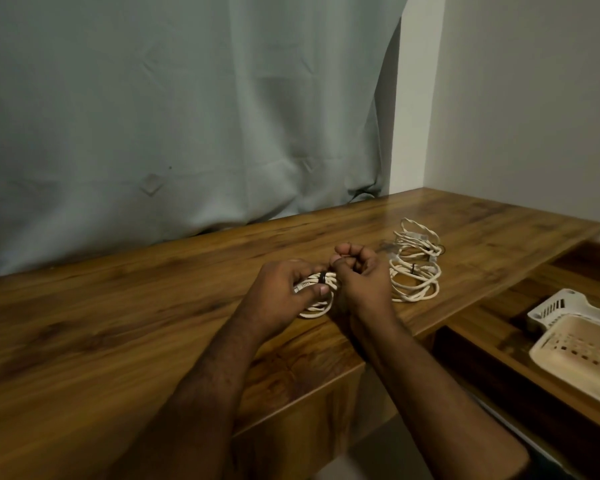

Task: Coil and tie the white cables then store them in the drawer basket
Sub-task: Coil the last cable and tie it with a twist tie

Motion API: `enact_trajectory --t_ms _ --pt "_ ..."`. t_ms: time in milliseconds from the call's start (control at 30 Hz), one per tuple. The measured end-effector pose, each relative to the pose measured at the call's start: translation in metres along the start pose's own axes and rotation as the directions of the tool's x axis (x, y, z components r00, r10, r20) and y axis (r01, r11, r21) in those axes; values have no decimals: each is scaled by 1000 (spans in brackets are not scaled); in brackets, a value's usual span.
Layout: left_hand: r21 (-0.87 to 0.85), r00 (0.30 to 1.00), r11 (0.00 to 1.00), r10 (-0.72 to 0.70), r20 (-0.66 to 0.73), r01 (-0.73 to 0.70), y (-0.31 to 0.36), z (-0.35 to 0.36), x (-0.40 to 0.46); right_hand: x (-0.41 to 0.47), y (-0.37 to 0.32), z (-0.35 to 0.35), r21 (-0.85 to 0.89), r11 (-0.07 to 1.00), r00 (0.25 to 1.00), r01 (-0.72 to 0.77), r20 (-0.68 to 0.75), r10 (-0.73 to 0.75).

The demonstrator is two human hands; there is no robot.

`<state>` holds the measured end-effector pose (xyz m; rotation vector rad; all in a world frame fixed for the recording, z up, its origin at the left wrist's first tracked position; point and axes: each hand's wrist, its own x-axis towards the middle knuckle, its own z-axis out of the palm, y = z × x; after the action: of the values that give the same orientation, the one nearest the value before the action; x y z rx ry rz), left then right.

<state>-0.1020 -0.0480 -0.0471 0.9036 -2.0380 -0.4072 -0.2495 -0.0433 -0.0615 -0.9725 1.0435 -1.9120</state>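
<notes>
Beside wooden table point(118, 323), open drawer point(499, 337) holds empty basket point(579, 355).

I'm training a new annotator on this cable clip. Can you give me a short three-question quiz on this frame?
1. True or false: the baskets already hold a cable.
2. What dark item circles the coil in the left hand?
3. Which hand is nearer the cable pile: A left, B right?

Key: 1 false, both look empty. 2 a black tie. 3 B, the right hand.
</notes>
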Motion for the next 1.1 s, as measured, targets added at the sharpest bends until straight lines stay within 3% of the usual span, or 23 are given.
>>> enact_trajectory --t_ms 133,333,400,700,900,1100 --pt "30 1000 1000 2 -6 -1 0 -7 -4 -3 -4 1 112 991 994 -75 85 65" --pt "91 993 994 -51 -108 61 -2 -10 -2 -8 -6 1 -74 970 965 233 138 -221" --pt "71 988 995 -60 -140 70 -1 -10 -2 -10 -7 2 -51 960 951 276 158 -265" --pt "3 997 1000 -16 -76 17 10 -9 -5 -9 -11 1 23 964 953 264 144 -265" --pt "177 996 980 91 0 -90 15 -8 -8 -7 -11 -2 20 965 962 263 63 -264" --pt "125 991 984 134 -24 -130 15 -4 -5 -7 -9 -1 -30 949 949 313 30 -313"
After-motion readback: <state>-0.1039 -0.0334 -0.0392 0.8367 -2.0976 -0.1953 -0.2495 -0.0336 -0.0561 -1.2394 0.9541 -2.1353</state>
